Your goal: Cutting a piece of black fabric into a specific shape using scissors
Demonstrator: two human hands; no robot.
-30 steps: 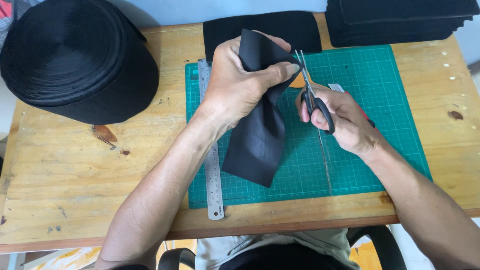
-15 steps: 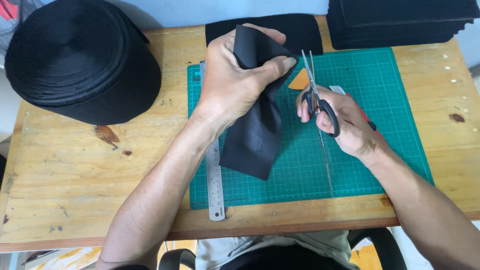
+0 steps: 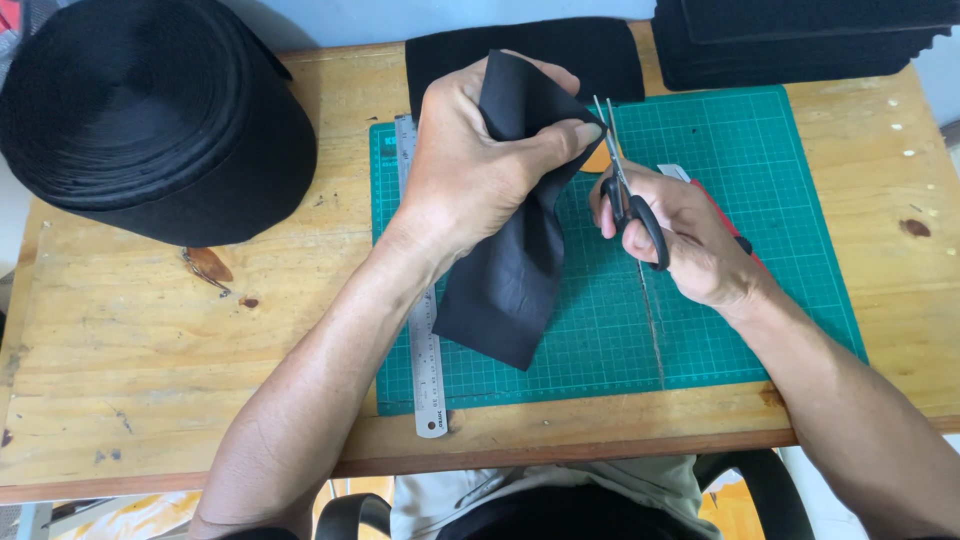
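My left hand (image 3: 480, 165) grips a folded strip of black fabric (image 3: 510, 270) above the green cutting mat (image 3: 760, 220); the strip's loose end hangs down onto the mat. My right hand (image 3: 690, 235) holds black-handled scissors (image 3: 628, 195), fingers through the loops. The blades point up and meet the fabric's upper right edge, right beside my left thumb.
A big roll of black webbing (image 3: 150, 110) sits at the table's far left. A steel ruler (image 3: 424, 350) lies along the mat's left edge. A black fabric piece (image 3: 610, 50) lies behind the mat, and a stack of black sheets (image 3: 800, 40) fills the far right corner. A red-handled tool (image 3: 725, 215) shows under my right hand.
Both hands have stayed in much the same place. The scissor blades have closed in on the top edge of the fabric near my left thumb.
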